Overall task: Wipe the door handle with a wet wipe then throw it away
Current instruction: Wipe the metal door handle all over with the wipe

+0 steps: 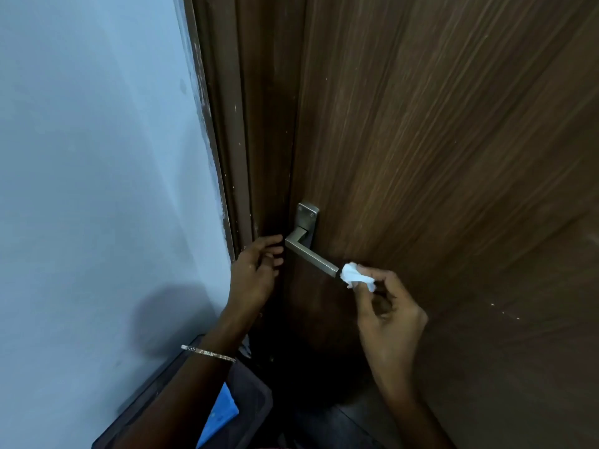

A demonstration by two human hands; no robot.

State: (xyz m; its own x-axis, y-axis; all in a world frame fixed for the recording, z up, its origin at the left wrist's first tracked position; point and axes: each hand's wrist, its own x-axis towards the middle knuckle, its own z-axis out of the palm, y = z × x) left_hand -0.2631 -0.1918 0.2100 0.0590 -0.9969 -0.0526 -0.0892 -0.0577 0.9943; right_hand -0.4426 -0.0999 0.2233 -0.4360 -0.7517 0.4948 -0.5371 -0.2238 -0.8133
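A metal lever door handle juts from a dark wooden door, below its square mounting plate. My right hand pinches a crumpled white wet wipe against the free end of the lever. My left hand is at the door's edge just left of the handle's corner, fingers loosely bent, holding nothing; whether it touches the door I cannot tell. A thin bangle sits on my left wrist.
A pale blue wall fills the left side, meeting the brown door frame. Low at the left stands a dark bin with something blue inside, under my left forearm. The floor below the door is dark.
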